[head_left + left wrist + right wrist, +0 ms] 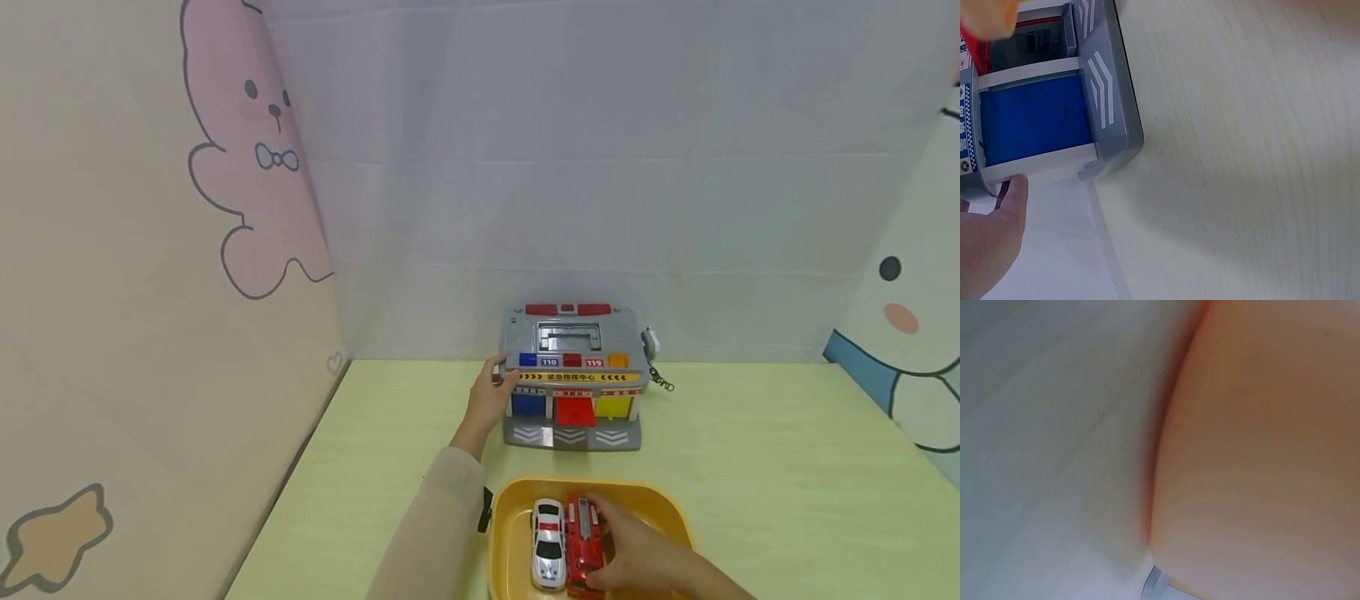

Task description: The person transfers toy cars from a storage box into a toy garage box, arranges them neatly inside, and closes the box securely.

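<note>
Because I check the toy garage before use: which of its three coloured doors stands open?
The red door in the middle: it is raised outward, showing the bay. The blue door on its left and yellow door on its right are closed.

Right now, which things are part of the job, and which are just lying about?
In the job:
red toy truck, held by the right grip
grey toy station, touched by the left grip
yellow tray, holding the truck
white toy car, probably, beside the truck

Just around:
coiled cord beside the station, untouched
pink bear drawing
drawn star
</note>
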Demonstrator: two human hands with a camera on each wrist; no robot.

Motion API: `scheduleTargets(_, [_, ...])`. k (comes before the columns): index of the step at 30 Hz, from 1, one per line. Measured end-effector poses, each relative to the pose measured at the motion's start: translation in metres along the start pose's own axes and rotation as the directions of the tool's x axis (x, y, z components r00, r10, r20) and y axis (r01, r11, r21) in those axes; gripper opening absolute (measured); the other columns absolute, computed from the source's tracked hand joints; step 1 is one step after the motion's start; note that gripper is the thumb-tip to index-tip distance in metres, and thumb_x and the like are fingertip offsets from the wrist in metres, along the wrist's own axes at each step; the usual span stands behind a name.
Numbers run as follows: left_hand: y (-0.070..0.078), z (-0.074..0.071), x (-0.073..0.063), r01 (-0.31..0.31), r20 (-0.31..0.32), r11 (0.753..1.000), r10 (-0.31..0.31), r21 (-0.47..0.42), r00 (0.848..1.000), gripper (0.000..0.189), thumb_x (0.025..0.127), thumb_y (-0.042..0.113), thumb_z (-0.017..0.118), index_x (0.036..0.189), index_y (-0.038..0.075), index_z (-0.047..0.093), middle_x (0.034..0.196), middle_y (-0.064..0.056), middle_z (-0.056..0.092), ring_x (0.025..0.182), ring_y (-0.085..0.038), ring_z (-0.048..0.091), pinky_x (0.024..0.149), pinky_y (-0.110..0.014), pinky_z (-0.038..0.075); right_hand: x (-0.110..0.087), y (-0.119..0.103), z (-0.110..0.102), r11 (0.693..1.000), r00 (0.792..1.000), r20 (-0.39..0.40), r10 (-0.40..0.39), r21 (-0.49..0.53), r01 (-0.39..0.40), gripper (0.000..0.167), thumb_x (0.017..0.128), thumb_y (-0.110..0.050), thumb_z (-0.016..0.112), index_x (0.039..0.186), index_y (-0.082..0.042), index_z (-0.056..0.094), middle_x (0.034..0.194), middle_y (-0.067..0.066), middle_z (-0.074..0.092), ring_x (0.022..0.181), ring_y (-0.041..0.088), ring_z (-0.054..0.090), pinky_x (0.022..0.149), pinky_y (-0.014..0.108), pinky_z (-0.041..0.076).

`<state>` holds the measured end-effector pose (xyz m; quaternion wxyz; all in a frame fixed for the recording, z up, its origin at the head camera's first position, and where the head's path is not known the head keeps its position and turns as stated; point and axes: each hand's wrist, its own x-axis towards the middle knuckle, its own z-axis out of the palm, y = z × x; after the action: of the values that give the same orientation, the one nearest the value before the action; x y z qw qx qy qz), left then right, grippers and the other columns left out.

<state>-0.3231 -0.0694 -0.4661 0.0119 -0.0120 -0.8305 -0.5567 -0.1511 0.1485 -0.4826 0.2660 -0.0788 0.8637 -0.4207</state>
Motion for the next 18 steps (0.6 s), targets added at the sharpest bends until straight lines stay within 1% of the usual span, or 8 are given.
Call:
scheduleTargets(3, [-0.0005,0.0003,-0.0003,0.014,-0.002,1.000,-0.014,-0.004,1.000,0.049,0.100,0.035,0.056,0.145,0.020,0.044,0.130,-0.018,0.055,0.119,-0.033,0.054,0.094,-0.049,0.047,0.0013,0.0010,0.0008,1.000,1.000,0.004,0.008,-0.003,-0.008,0.106,0.064,-0.026,0.092,0.146,0.000,0.031,0.117,0.010,0.052,0.097,0.027,0.050,0.089,0.049,0.050])
scheduleTargets(8, [-0.0005,0.0004,-0.0002,0.030,-0.005,1.000,-0.030,-0.010,1.000,0.049,0.100,0.036,0.056,0.146,0.021,0.044,0.131,-0.018,0.054,0.120,-0.033,0.053,0.095,-0.048,0.046,0.0014,0.0034,-0.0010,1.000,1.000,0.011,-0.009,-0.006,0.009,0.106,0.063,-0.032,0.092,0.146,-0.002,0.033,0.111,0.008,0.054,0.092,0.026,0.051,0.085,0.046,0.051])
scheduleTargets(13, [0.0001,0.0002,-0.0002,0.026,-0.004,1.000,-0.026,-0.010,1.000,0.049,0.100,0.036,0.056,0.145,0.021,0.044,0.133,-0.018,0.053,0.121,-0.033,0.052,0.096,-0.049,0.046,0.0006,0.0048,-0.0021,0.999,0.999,0.028,-0.037,-0.013,0.038,0.110,0.061,-0.035,0.093,0.147,-0.003,0.032,0.120,0.011,0.052,0.097,0.029,0.051,0.088,0.051,0.050])
scheduleTargets(18, [0.0004,-0.0002,-0.0010,0.022,-0.001,1.000,-0.022,-0.012,1.000,0.049,0.100,0.036,0.056,0.145,0.020,0.044,0.132,-0.018,0.053,0.120,-0.033,0.053,0.095,-0.049,0.046,0.0008,0.0042,-0.0009,1.000,0.999,0.042,-0.021,0.016,0.020,0.114,0.057,-0.030,0.095,0.147,-0.003,0.030,0.125,0.014,0.050,0.099,0.030,0.051,0.089,0.053,0.050])
